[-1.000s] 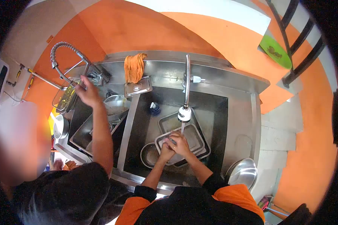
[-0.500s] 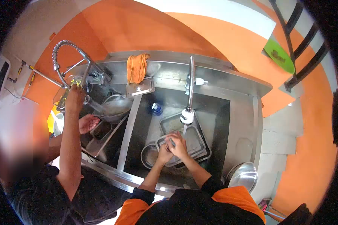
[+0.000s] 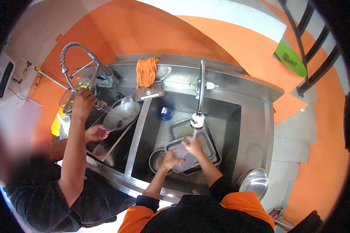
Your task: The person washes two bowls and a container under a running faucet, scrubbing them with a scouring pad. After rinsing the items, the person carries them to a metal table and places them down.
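Under the running tap [image 3: 197,121], a pale translucent container [image 3: 186,156] is held between my hands. My left hand [image 3: 171,160] grips its left side, and my right hand [image 3: 193,145] grips its upper right edge. Below them, metal trays [image 3: 212,157] lie stacked in the sink, with a round bowl [image 3: 154,162] at their left. A blue bottle [image 3: 166,114] stands near the back left of the basin.
On the left, a co-worker [image 3: 74,155] holds a large metal bowl [image 3: 122,114] at another basin with a spring faucet [image 3: 72,46]. An orange cloth [image 3: 147,72] and a metal lid [image 3: 149,91] lie on the ledge. Metal bowls [image 3: 253,182] sit at right.
My hands have moved apart, and the pale container now shows between them. The co-worker's lower hand has reached the large bowl, which is now tilted up. The view has shifted slightly.
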A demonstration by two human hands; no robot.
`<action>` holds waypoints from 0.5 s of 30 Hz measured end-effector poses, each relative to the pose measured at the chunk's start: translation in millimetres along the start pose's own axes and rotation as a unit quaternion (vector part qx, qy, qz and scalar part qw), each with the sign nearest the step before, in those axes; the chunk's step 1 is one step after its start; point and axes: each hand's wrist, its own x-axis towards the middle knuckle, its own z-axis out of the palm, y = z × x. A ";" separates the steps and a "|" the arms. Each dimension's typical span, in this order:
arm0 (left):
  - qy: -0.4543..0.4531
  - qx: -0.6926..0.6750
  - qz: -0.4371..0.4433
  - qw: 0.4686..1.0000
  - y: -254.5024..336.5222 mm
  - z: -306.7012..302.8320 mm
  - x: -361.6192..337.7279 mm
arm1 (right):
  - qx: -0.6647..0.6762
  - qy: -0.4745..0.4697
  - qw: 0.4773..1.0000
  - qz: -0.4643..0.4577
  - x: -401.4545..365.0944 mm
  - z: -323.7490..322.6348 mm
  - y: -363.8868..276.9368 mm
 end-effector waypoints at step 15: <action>0.153 -0.006 0.113 0.982 15.2 16.6 -27.3 | 0.431 -0.035 0.866 0.252 6.3 44.8 42.1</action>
